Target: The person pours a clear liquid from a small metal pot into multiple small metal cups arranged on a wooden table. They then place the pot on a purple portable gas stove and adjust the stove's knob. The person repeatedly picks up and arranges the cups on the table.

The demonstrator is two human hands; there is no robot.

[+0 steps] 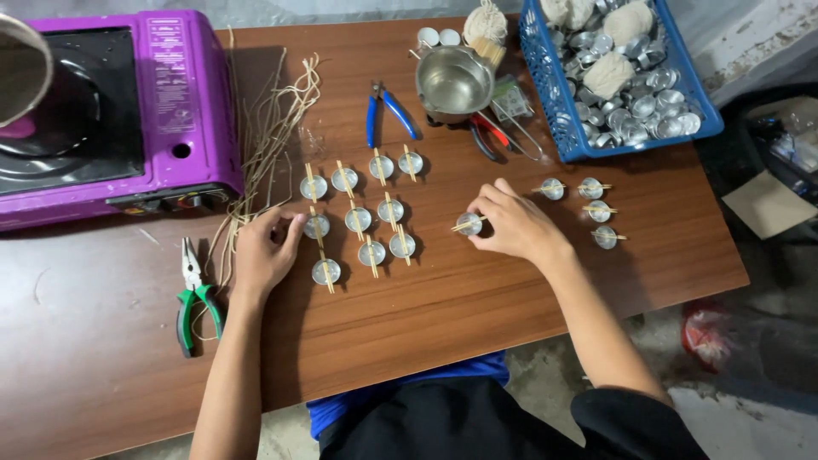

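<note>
Brown wooden worktop point(477, 307), green-handled pliers point(194, 298) lower left. Left hand point(264, 251) rests by the cluster of small metal cups point(362, 209), fingers loosely curled, holding nothing. Right hand point(511, 223) at centre pinches one cup with a wick stick point(469, 224). Further back: steel pot point(453, 81), blue basket point(562, 128), purple stove point(183, 102) upper left.

Soft, even light on the table point(477, 307) — faint shadows, mild glare, edges slightly blurred.

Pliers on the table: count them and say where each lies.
3. Green-handled pliers lie beside the left hand; blue-handled pliers lie left of the metal pot; a red-handled pair lies just below the pot, partly hidden.
</note>
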